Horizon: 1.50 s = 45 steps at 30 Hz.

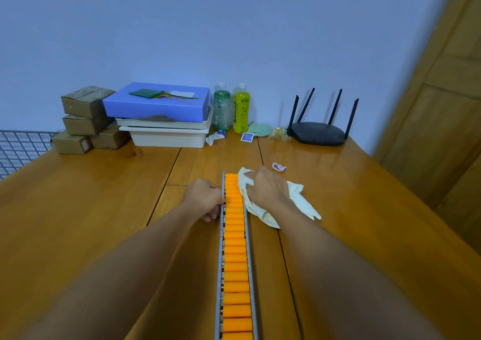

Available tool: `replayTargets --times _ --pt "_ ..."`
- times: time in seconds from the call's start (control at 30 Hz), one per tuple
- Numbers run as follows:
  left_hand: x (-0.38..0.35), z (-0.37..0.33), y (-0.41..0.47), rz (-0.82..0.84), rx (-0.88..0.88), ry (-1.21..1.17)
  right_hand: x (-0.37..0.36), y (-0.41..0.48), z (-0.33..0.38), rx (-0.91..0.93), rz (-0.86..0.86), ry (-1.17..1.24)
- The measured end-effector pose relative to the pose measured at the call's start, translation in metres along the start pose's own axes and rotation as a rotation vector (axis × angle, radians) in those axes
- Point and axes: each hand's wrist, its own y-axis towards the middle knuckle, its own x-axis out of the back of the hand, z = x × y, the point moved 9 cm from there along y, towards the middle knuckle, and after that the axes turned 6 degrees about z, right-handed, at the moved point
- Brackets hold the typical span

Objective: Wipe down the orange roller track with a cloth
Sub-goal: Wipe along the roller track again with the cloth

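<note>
The orange roller track lies lengthwise on the wooden bench, running from the lower edge of the view, where it is cut off, up to the middle of the bench. Its orange rollers sit in a row between two grey metal rails. The right hand is clenched on a pale cream cloth and presses it at the right rail near the far end of the track; the cloth covers part of that rail and some roller ends, and its loose part spreads on the bench to the right. The fingers of this hand are hidden in the cloth. The left hand is closed on the left rail, just opposite; its fingertips curl under and are hard to see.

Beyond the cloth, a small pink loop lies alone on the bench. At the far edge by the wall stand a black router with four antennas, a yellow bottle and a green bottle just beside each other, and a blue box on stacked white trays. Brown cardboard boxes are piled to the left. Small packets and a green crumpled thing near the bottles are too small to name. A wire grid is cut off at the left edge.
</note>
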Motion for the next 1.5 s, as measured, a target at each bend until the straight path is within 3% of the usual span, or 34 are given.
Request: replayTargets --times 0.5,0.73,1.1,1.5 --pt "-0.003 0.01 -0.011 -0.008 0.084 -0.196 0.01 -0.037 0.009 -0.006 0.069 0.022" --pt "-0.005 0.018 -0.028 -0.07 0.054 -0.247 0.021 -0.064 0.028 0.06 0.024 -0.15" --pt "-0.02 0.012 -0.076 -0.011 -0.103 -0.044 0.031 -0.113 0.053 0.162 0.0 -0.327" --pt "-0.018 0.015 -0.132 -0.096 -0.098 0.129 0.039 -0.178 0.068 0.187 -0.014 -0.396"
